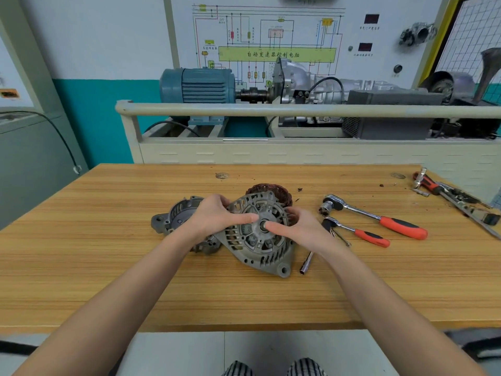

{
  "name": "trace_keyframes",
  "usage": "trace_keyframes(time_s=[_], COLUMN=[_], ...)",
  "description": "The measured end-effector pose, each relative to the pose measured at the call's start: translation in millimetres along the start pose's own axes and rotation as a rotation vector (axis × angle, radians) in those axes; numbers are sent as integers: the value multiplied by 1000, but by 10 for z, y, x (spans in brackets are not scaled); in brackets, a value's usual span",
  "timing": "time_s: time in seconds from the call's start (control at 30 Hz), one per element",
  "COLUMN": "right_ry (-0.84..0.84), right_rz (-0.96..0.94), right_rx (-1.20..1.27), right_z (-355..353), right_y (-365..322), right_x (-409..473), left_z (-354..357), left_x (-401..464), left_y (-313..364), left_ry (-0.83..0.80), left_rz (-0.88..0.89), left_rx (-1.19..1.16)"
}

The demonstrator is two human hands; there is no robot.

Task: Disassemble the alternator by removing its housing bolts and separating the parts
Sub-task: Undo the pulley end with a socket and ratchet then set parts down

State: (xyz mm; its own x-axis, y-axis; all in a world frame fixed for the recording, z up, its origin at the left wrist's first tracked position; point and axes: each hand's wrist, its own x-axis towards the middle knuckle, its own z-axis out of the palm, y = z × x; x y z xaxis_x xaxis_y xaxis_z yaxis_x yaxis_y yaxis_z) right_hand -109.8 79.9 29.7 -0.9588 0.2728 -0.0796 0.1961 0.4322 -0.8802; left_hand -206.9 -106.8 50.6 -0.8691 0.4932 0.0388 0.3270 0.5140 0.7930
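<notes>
A grey slotted alternator housing half [260, 248] stands tilted on the wooden table [108, 280], its face toward me. My left hand [217, 215] grips its left rim, thumb laid across the face toward the centre hole. My right hand [295, 226] grips the right rim, thumb pressing beside the centre hole. Behind the housing sits the stator [271, 192] with brown copper windings, partly hidden. A second grey housing half [176, 218] lies on the table to the left, partly behind my left hand.
Two ratchet wrenches with red-black handles [379, 218] [360, 234] lie right of the alternator. A loose socket extension [306, 263] lies by my right wrist. More tools [455, 199] rest at the far right edge. A training bench with a blue motor [198, 85] stands behind the table.
</notes>
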Motion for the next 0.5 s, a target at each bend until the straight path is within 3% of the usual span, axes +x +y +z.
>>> trace_keyframes(time_s=[0.13, 0.5], right_ry=[25, 96], right_rz=[16, 51], right_rx=[38, 231], right_z=[14, 38], right_y=[-37, -66], right_x=[3, -40], left_z=[-8, 32], left_x=[5, 26], left_y=[0, -46], left_ry=[-14, 2], left_rz=[31, 50], left_rx=[69, -32])
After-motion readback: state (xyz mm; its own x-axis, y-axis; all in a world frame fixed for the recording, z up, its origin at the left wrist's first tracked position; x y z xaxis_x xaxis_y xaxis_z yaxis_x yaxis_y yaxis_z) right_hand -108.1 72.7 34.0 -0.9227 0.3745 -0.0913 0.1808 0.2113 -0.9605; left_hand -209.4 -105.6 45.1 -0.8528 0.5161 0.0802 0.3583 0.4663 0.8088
